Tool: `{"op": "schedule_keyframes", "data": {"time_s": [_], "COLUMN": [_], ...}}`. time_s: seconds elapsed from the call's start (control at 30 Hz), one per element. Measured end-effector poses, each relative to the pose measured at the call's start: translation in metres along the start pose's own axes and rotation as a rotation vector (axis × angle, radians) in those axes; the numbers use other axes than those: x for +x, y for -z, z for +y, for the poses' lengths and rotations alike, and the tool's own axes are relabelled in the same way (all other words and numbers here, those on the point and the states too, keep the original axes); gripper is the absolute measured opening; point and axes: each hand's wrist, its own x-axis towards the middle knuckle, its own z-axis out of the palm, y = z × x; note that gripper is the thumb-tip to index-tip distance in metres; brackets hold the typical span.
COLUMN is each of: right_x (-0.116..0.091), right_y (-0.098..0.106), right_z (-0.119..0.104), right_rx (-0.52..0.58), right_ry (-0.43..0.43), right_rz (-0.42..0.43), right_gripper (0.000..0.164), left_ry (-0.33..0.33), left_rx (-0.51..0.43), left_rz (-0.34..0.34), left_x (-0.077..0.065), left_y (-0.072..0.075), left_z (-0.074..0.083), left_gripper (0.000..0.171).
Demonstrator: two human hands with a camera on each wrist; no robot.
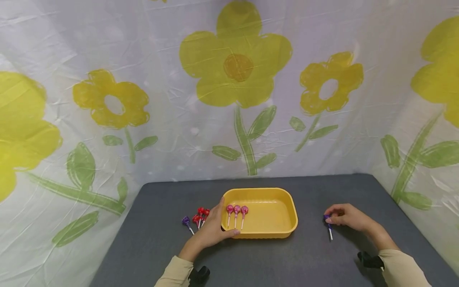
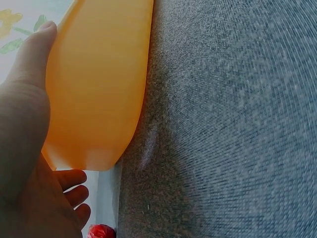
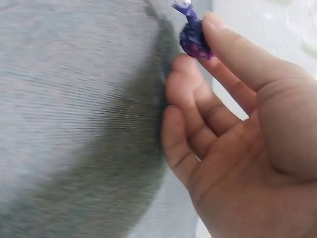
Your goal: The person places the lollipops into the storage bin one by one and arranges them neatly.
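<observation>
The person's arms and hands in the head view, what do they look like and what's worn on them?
The left sleeve and right sleeve are plain beige, ending near the wrists. A small black device sits by the end of each sleeve. The left hand and right hand are bare: no gloves or rings show.

Whitish, creased, sheet-like backdrop (image 1: pixel 172 131), hung behind and along 2 sides; printed with yellow flowers (image 1: pixel 238 67), green-stemmed, 1 large and orange-centred, 2 smaller and white-centred. Dark-grey tabletop (image 1: pixel 258 263) with rounded far corners, finely ribbed in texture. Soft light, pale sheen on creases.
</observation>
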Motion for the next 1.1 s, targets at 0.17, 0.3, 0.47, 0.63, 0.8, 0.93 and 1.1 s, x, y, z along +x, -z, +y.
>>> {"op": "schedule_keyframes", "data": {"time_s": [0.17, 0.3, 0.47, 0.63, 0.8, 0.93, 1.1], "right_x": [0.008, 0.017, 0.033, 0.055, 0.080, 0.098, 0.119], "right_y": [0.011, 0.021, 0.029, 0.031, 0.028, 0.024, 0.016], "right_z": [-0.010, -0.024, -0.050, -0.079, -0.105, -0.122, -0.134], "right_rx": [0.018, 0.025, 0.007, -0.028, -0.062, -0.056, -0.021], "right_ry": [-0.020, -0.047, -0.115, -0.175, -0.205, -0.209, -0.202], "right_rz": [-0.118, -0.229, -0.333, -0.390, -0.424, -0.441, -0.467], "right_gripper": [0.026, 0.027, 0.028, 0.024, 0.025, 0.026, 0.026], "left_ry": [-0.006, -0.004, -0.006, -0.002, 0.000, 0.014, 0.010], "left_rx": [-0.001, -0.005, -0.009, -0.005, -0.012, -0.016, -0.012], "left_rz": [-0.001, -0.001, 0.004, 0.006, 0.004, -0.004, 0.003], "left_x": [0.000, -0.001, -0.001, 0.000, 0.000, 0.000, 0.000], "left_y": [0.000, 0.000, 0.001, 0.001, 0.001, 0.001, 0.000], "left_z": [0.000, 0.000, 0.001, 0.001, 0.001, 0.001, 0.001], "left_gripper": [0.127, 0.126, 0.127, 0.127, 0.127, 0.126, 0.126]}}
